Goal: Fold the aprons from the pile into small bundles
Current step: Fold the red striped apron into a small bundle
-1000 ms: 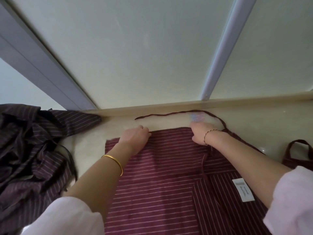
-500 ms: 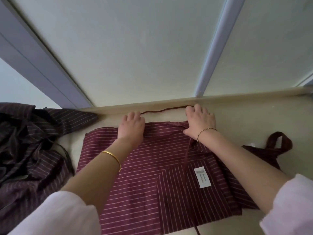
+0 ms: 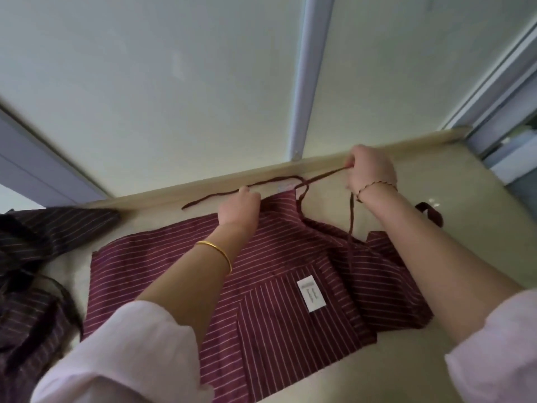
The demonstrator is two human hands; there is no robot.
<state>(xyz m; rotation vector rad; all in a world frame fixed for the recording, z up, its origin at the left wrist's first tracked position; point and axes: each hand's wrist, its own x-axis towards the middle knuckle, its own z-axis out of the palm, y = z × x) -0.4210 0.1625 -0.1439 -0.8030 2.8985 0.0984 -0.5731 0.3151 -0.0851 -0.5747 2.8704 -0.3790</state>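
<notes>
**Strap raised, folds unpinned: risk of drag and tangle**

The right hand (image 3: 370, 170) pinches the tie strap (image 3: 319, 177) between thumb and fingertips and holds it clear of the counter (image 3: 465, 228), close to the back ledge. A second strap (image 3: 351, 228) hangs from the same hand onto the cloth. The left hand (image 3: 239, 206) rests at the far edge of the apron (image 3: 162, 274), beside the strap's slack run. Its fingertips are hidden, so I cannot tell whether it pinches the strap or only presses the cloth.

The apron lies part-folded and flat on the counter, label (image 3: 311, 293) up. The pile (image 3: 32, 251) is just beside its left edge.

Hazards, as judged:
- A pull on the raised strap may drag the top corner and open the folds if the left hand is not pinning the cloth.
- The straps cross near the top edge, and gathering them together may knot them.
- The slack end trails toward the pile and may catch there.
</notes>
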